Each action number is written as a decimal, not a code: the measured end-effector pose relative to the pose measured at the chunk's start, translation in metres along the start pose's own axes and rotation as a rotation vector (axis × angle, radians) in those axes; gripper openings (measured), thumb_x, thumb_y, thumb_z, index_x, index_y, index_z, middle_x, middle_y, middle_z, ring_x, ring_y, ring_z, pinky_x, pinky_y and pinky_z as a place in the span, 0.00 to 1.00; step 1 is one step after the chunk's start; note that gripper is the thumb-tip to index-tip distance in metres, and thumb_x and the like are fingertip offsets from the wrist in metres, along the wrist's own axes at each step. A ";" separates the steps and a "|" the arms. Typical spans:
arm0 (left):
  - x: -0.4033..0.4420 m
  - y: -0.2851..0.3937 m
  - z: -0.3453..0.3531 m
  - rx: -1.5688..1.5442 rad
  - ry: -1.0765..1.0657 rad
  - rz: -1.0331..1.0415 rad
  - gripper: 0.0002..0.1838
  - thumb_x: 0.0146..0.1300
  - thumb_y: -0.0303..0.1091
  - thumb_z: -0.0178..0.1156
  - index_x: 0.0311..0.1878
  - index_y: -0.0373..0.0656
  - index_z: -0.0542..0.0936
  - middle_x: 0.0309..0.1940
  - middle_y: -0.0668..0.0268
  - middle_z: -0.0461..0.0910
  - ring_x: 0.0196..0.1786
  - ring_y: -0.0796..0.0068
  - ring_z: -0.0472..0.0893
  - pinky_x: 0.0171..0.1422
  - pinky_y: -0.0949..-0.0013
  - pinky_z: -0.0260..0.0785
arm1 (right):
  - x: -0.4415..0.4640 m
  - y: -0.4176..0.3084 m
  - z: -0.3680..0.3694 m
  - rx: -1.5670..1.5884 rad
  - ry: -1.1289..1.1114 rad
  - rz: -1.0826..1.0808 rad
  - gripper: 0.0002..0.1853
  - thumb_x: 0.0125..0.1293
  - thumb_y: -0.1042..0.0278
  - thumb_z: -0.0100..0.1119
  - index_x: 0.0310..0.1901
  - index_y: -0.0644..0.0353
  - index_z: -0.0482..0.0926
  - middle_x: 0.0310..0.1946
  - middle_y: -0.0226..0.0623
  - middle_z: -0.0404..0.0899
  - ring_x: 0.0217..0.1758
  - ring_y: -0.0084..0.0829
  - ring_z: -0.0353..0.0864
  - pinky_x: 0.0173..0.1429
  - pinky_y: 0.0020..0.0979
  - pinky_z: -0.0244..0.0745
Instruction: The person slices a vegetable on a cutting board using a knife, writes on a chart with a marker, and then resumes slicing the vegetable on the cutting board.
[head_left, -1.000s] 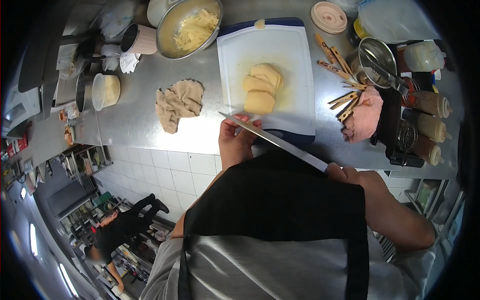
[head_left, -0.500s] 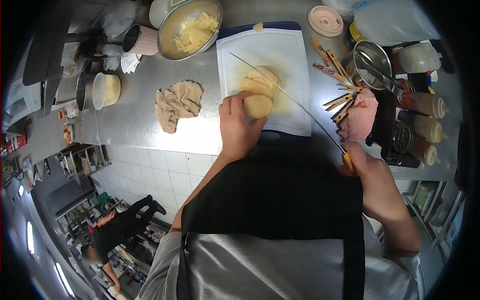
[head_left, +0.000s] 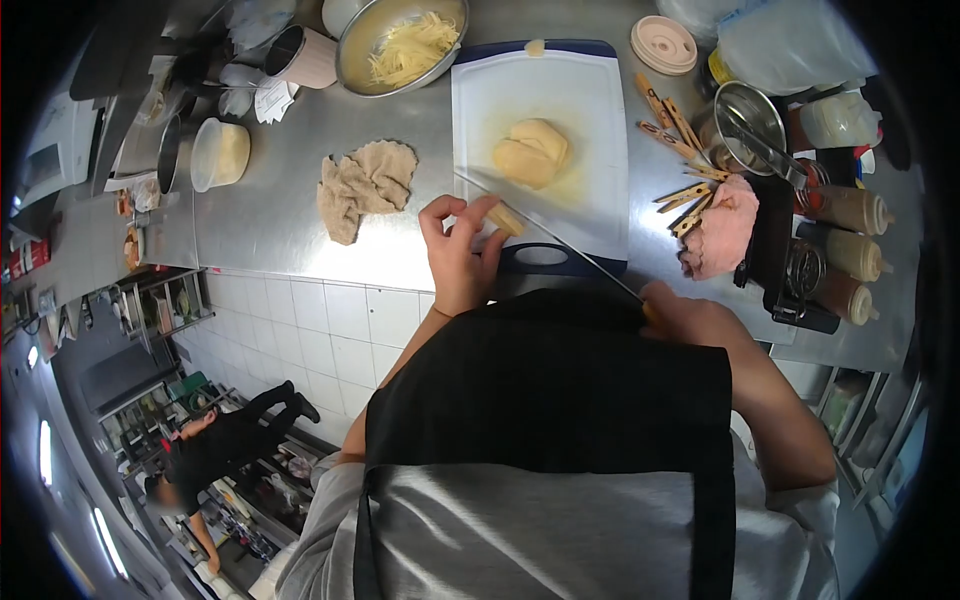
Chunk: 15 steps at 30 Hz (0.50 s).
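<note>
We have drawn the pale piece (head_left: 506, 219) away from the other slices (head_left: 532, 155), tilting it over the board's (head_left: 600, 110) near end, left hand (head_left: 460, 252) pinched on it, right hand (head_left: 692, 318) closed around the knife (head_left: 566, 238).

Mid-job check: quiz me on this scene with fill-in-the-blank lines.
The pale piece is in the ____ hand. The right hand holds a ____ by its handle. The white cutting board has dark ____ ends. The cloth beside the clothespins is ____.

Missing words: left; knife; blue; pink.
</note>
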<state>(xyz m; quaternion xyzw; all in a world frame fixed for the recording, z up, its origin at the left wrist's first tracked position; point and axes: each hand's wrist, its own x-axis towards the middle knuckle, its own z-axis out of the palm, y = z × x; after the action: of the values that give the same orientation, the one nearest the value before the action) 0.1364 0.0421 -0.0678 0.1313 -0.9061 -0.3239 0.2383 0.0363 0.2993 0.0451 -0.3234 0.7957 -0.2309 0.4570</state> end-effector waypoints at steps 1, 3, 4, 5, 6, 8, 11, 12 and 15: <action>-0.001 0.004 -0.001 -0.022 -0.018 -0.092 0.33 0.39 0.15 0.70 0.52 0.49 0.76 0.45 0.65 0.65 0.42 0.73 0.73 0.42 0.73 0.74 | 0.000 -0.001 0.001 -0.021 0.000 -0.001 0.12 0.64 0.63 0.52 0.43 0.57 0.63 0.28 0.47 0.77 0.37 0.52 0.77 0.38 0.46 0.68; -0.006 0.013 0.000 -0.228 -0.042 -0.306 0.33 0.42 0.15 0.69 0.55 0.48 0.74 0.45 0.66 0.64 0.41 0.75 0.73 0.44 0.73 0.74 | -0.001 -0.001 0.002 -0.061 0.002 -0.001 0.12 0.64 0.63 0.52 0.43 0.58 0.63 0.28 0.47 0.77 0.37 0.51 0.78 0.38 0.46 0.69; -0.009 0.017 0.001 -0.409 -0.046 -0.428 0.33 0.45 0.15 0.69 0.57 0.47 0.73 0.45 0.67 0.64 0.41 0.75 0.74 0.46 0.73 0.75 | -0.001 -0.001 0.004 -0.066 0.007 -0.009 0.12 0.64 0.62 0.52 0.43 0.58 0.63 0.28 0.47 0.77 0.37 0.51 0.78 0.38 0.46 0.69; -0.011 0.020 0.001 -0.591 -0.050 -0.550 0.33 0.47 0.16 0.68 0.58 0.46 0.71 0.46 0.67 0.64 0.41 0.76 0.74 0.47 0.73 0.75 | -0.001 -0.001 0.006 -0.071 0.011 -0.018 0.12 0.64 0.62 0.52 0.43 0.58 0.63 0.28 0.47 0.77 0.36 0.51 0.78 0.38 0.46 0.69; -0.011 0.023 0.000 -0.692 -0.027 -0.600 0.31 0.50 0.17 0.67 0.59 0.45 0.70 0.45 0.67 0.64 0.41 0.76 0.75 0.48 0.72 0.75 | -0.001 -0.002 0.008 -0.075 0.014 -0.029 0.13 0.64 0.62 0.52 0.43 0.58 0.63 0.28 0.47 0.77 0.36 0.51 0.78 0.37 0.46 0.70; -0.008 0.029 -0.003 -0.895 0.022 -0.700 0.28 0.56 0.20 0.64 0.60 0.43 0.68 0.45 0.68 0.65 0.41 0.76 0.76 0.49 0.71 0.75 | 0.000 -0.004 0.009 -0.128 0.004 -0.013 0.13 0.64 0.62 0.52 0.43 0.58 0.63 0.28 0.46 0.77 0.35 0.51 0.79 0.36 0.46 0.70; -0.005 0.029 -0.002 -1.033 0.089 -0.780 0.20 0.61 0.22 0.60 0.56 0.41 0.69 0.43 0.68 0.69 0.42 0.76 0.77 0.49 0.69 0.75 | -0.003 -0.002 0.010 -0.190 0.027 -0.043 0.13 0.64 0.61 0.52 0.43 0.57 0.63 0.28 0.45 0.78 0.35 0.50 0.79 0.34 0.46 0.71; -0.005 0.030 -0.002 -1.027 0.102 -0.791 0.19 0.61 0.22 0.60 0.54 0.42 0.70 0.42 0.68 0.70 0.41 0.75 0.77 0.49 0.69 0.75 | -0.004 -0.002 0.011 -0.207 0.041 -0.062 0.13 0.64 0.61 0.52 0.43 0.57 0.63 0.28 0.45 0.78 0.34 0.50 0.80 0.34 0.46 0.72; -0.002 0.035 -0.003 -1.034 0.144 -0.856 0.15 0.61 0.21 0.59 0.50 0.43 0.71 0.39 0.69 0.71 0.40 0.75 0.78 0.47 0.67 0.76 | -0.005 -0.004 0.008 -0.228 0.015 -0.047 0.13 0.64 0.61 0.52 0.43 0.57 0.63 0.27 0.45 0.77 0.34 0.50 0.80 0.34 0.46 0.72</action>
<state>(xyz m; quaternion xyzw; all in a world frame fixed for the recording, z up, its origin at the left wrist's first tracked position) 0.1367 0.0680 -0.0438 0.3689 -0.4847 -0.7722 0.1808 0.0468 0.2993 0.0470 -0.3899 0.8124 -0.1521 0.4059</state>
